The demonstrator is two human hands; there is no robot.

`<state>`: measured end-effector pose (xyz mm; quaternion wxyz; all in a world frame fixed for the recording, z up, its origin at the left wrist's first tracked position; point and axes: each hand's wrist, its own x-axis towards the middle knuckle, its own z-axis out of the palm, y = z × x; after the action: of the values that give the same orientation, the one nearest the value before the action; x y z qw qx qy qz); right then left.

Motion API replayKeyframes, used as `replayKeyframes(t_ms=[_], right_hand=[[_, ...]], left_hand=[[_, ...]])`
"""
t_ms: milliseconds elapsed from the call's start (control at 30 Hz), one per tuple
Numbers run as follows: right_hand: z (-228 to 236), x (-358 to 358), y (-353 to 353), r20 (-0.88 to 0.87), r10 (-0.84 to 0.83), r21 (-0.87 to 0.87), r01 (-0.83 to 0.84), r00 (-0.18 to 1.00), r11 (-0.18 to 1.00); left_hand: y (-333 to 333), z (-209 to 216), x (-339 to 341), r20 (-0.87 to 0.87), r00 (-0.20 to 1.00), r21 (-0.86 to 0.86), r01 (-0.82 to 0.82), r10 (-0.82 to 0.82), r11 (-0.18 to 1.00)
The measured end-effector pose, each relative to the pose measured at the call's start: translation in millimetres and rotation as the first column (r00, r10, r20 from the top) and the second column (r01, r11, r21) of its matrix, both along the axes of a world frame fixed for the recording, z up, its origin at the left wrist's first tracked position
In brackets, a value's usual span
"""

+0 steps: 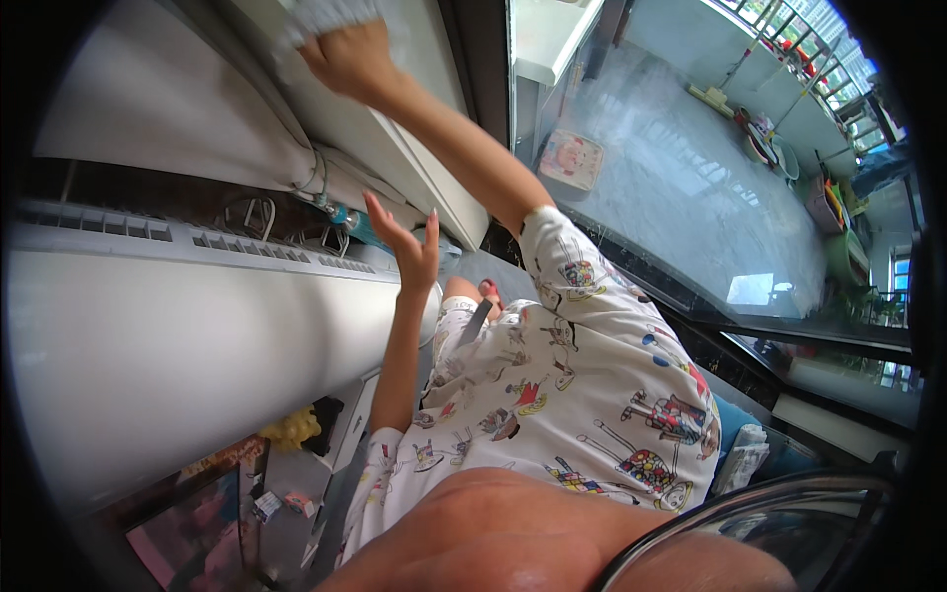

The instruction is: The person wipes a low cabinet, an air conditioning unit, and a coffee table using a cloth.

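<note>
My right hand (353, 61) is raised at the top, its fingers closed on a crumpled white cloth or wipe (335, 14). That bundle lies against a cream-coloured upright panel (419, 128), and its far end is cut off by the picture's edge. Lower down, my left hand (406, 245) is held up with thumb and fingers apart and nothing in it. Near it are a tied-back pale curtain (227, 109) and a bottle with a blue part (345, 217). Left of my left forearm stretches a large white casing (187, 335) with slotted vents along its top.
On my right, a dark-framed glass door (691, 321) borders a balcony with a shiny grey floor (681, 187). A low stool with a pictured top (572, 160), a broom head (710, 101) and basins (784, 158) stand there. A yellow object (291, 426) sits at the lower left.
</note>
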<state>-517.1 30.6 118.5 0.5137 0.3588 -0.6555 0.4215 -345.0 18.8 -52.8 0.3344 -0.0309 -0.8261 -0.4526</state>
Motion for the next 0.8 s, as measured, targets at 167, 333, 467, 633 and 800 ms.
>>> replayKeyframes(t_ms=[167, 333, 467, 633, 800], right_hand=[[-13.4, 3.3, -0.2, 0.315, 0.074, 0.195, -0.141, 0.946, 0.971], [-141.3, 32.9, 26.3, 0.183, -0.043, 0.135, 0.018, 0.982, 0.991], [-165.2, 34.1, 30.9, 0.521, 0.129, 0.172, -0.252, 0.844, 0.952], [-68.5, -25.9, 52.9, 0.231, 0.068, 0.26, -0.129, 0.971, 0.957], [-47.9, -58.1, 76.6, 0.321, 0.443, 0.014, -0.472, 0.837, 0.882]], left_hand=[[-23.2, -2.9, -61.6, -0.086, 0.994, -0.135, -0.075, 0.063, 0.988], [-43.8, -41.7, -114.8, -0.07, 0.984, -0.222, 0.145, -0.164, 0.964], [-44.4, -96.9, -131.4, 0.016, 0.991, 0.021, 0.131, -0.131, 0.991], [-9.7, -43.6, -119.2, -0.149, 0.966, 0.003, -0.214, 0.212, 0.977], [0.0, -21.0, -115.0, -0.031, 0.982, 0.076, -0.186, 0.188, 0.98]])
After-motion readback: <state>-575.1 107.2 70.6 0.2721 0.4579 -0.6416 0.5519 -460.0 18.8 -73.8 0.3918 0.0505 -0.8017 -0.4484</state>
